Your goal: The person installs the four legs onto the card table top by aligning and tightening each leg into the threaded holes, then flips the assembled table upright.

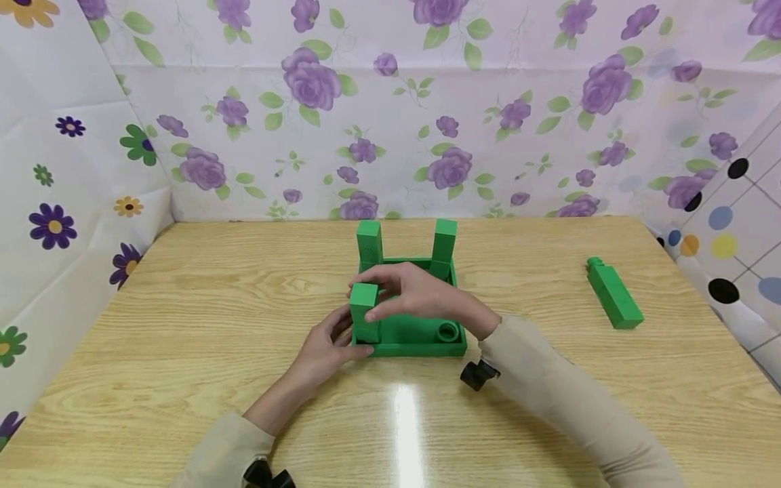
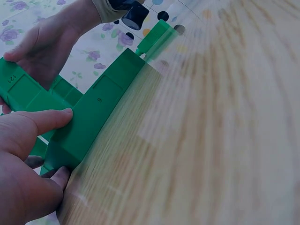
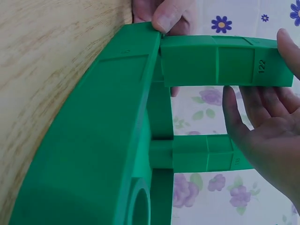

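Observation:
A square green tray [image 1: 421,350] with low walls lies on the table. At its near left corner stands a square green post [image 3: 234,61], marked 122 in the right wrist view. My right hand [image 1: 421,290] holds this post near its top between thumb and fingers. Low at that same corner, my left hand [image 1: 323,349] grips the tray; in the left wrist view its thumb [image 2: 56,119] lies on the outer wall and other fingers are at the corner's underside. Whether the post's base is fully seated is hidden.
Two more green posts, one far left [image 1: 369,240] and one far right [image 1: 445,237], stand at the tray's back corners. A round socket [image 1: 447,331] shows at the near right corner. A loose green post [image 1: 614,296] with a knobbed end lies at the right of the table.

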A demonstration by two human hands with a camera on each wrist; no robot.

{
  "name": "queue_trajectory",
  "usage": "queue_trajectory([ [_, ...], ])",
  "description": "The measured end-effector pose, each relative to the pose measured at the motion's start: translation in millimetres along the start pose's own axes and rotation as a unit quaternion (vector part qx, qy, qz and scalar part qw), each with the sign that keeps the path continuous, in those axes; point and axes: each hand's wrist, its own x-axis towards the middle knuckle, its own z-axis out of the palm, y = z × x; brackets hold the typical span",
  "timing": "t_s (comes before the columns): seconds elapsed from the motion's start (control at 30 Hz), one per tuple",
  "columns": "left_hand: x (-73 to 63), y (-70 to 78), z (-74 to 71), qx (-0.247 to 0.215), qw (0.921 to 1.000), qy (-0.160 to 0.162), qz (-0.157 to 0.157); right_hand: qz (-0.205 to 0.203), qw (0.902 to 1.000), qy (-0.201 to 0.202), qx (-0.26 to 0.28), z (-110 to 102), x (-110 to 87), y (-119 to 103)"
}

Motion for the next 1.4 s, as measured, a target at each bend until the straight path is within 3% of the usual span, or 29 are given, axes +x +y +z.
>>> queue_trajectory([
  [0.53, 1.5, -1.2, 0.2, -0.004, 0.9999, -0.007, 0.008, 0.011, 0.9986, 0.000, -0.052, -2, 1.6, 0],
  [0.83, 1.1, -1.1, 0.5, -0.005, 1.0000, -0.006, 0.003, 0.029, 0.9926, 0.050, -0.107, 6, -8.5, -8],
  [1.17, 1.3, -1.8, 1.2, -0.008, 0.9999, -0.009, 0.003, 0.042, 0.9938, 0.042, -0.094, 5, -10.1, -10],
  [1.4, 1.8, -0.4, 1.7, -0.013, 0.9998, -0.010, 0.009, 0.019, 0.9963, 0.021, -0.082, 8, -3.0, -10],
])
